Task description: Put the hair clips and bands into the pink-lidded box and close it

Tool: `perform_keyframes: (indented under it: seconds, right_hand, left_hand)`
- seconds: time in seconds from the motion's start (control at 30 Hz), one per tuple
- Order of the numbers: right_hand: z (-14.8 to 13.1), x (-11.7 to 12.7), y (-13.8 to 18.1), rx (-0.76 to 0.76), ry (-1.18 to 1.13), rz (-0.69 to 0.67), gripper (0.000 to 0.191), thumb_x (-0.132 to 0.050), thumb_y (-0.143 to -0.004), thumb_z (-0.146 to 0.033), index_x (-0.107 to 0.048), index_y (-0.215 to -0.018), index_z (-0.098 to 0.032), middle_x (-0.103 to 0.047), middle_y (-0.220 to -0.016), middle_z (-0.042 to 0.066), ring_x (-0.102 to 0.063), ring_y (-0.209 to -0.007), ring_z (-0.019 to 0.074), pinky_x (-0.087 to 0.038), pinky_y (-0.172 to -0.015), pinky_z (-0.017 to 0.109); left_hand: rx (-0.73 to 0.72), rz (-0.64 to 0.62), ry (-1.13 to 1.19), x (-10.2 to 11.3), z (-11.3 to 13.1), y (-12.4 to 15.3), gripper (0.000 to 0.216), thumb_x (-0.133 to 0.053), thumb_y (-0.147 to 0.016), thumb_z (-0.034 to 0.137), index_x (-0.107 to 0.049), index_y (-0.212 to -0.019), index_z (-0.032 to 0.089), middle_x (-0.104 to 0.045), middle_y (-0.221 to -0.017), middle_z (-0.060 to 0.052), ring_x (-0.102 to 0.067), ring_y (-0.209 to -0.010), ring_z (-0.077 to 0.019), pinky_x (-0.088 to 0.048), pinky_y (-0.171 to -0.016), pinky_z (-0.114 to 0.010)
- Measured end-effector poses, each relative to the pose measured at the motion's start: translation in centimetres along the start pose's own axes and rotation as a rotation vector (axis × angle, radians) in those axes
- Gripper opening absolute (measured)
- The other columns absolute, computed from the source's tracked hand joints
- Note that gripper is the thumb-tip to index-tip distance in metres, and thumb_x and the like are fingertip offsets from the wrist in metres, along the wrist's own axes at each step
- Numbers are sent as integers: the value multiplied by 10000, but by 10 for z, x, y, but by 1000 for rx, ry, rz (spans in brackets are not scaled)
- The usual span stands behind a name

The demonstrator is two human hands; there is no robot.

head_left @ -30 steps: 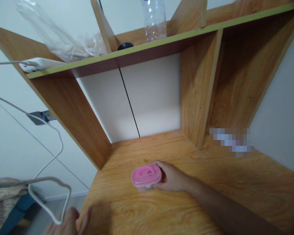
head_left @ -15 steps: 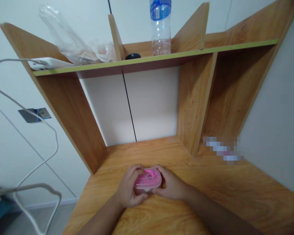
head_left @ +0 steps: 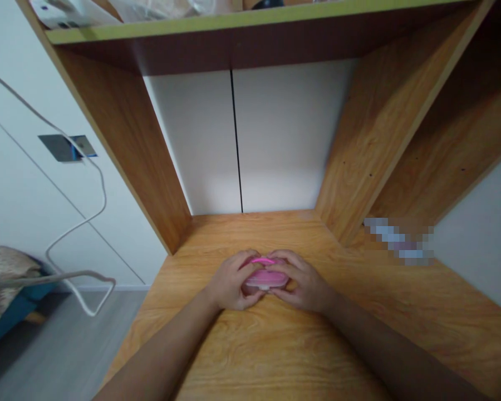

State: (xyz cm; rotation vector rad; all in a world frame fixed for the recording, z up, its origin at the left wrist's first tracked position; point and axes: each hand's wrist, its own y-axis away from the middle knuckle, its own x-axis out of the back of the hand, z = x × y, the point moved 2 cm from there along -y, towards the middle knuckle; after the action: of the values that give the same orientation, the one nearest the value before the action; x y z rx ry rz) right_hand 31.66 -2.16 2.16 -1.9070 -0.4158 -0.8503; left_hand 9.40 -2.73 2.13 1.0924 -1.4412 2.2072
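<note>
A small clear plastic box with a pink lid (head_left: 269, 277) and a bright pink handle sits low over the wooden desktop, between both hands. My left hand (head_left: 237, 283) wraps its left side, thumb along the front and fingers over the top. On the opposite side, my right hand (head_left: 304, 283) grips the box with its thumb at the front edge and fingers across the lid. The fingers cover much of the lid, and the contents cannot be made out. Whether the base touches the desktop is hard to tell.
A wooden shelf (head_left: 250, 23) spans above the desktop (head_left: 242, 345), with upright panels on either side. A blurred item (head_left: 396, 239) lies at the right. A white cable (head_left: 102, 189) hangs at the left, by a wall socket opening (head_left: 69, 147).
The view has tilted down and moved closer, so the bottle on the shelf is out of sight. My right fingers have come over the lid; both hands still hold the box.
</note>
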Motion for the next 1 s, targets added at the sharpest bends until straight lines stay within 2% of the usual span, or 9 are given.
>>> perform_keyframes:
  seconds: [0.3,0.43,0.57,0.67,0.77,0.87,1.0]
  right_hand:
    - [-9,7,-2,187,204,-30,394,-686,-887,-342,-618,-1265,-252,-714,-1188,92,-637,-1138,255,-509,-973,447]
    - [-15,2,-1,191,270,-51,362,-669,-912,-366,-641,-1263,-283,-691,-1252,94,-625,-1163,264,-507,-975,463]
    - [-17,0,-1,229,277,-3,294,-670,-916,-339,-674,-1202,-273,-732,-1123,84,-661,-1073,248,-530,-931,444]
    - [-14,1,1,231,267,14,286,-675,-911,-340,-677,-1187,-266,-737,-1108,83,-669,-1060,249,-537,-915,439]
    - [-8,3,4,195,263,26,322,-696,-897,-365,-667,-1201,-261,-737,-1122,89,-678,-1031,251,-540,-892,431]
    - [-4,7,5,168,267,66,386,-725,-875,-380,-645,-1230,-253,-744,-1106,89,-687,-989,245,-542,-864,415]
    - [-3,12,4,166,274,95,412,-731,-872,-384,-628,-1245,-244,-753,-1068,84,-696,-959,236,-545,-849,397]
  left_hand:
    - [-69,-1,-29,0,3,1,597,-655,-796,345,-503,-1348,175,-595,-1279,-178,-602,-1176,-296,-534,-983,-452]
    - [-64,-10,2,-2,2,4,613,-638,-770,341,-480,-1335,160,-584,-1297,-197,-598,-1197,-315,-532,-990,-484]
    - [-49,-2,19,-3,0,5,609,-661,-748,314,-476,-1303,143,-566,-1312,-213,-575,-1232,-326,-521,-1018,-496]
    - [0,26,69,-2,-2,4,639,-692,-748,327,-457,-1314,144,-551,-1323,-214,-557,-1260,-329,-512,-1037,-497]
    - [109,59,141,0,-7,4,709,-736,-743,395,-434,-1334,145,-575,-1298,-207,-587,-1230,-328,-520,-1025,-497]
    - [233,-11,153,-1,-13,7,739,-755,-748,452,-438,-1349,162,-632,-1265,-178,-649,-1156,-307,-544,-989,-465]
    - [272,-67,120,-3,-16,9,762,-750,-752,493,-441,-1368,168,-650,-1289,-167,-664,-1158,-306,-554,-974,-447]
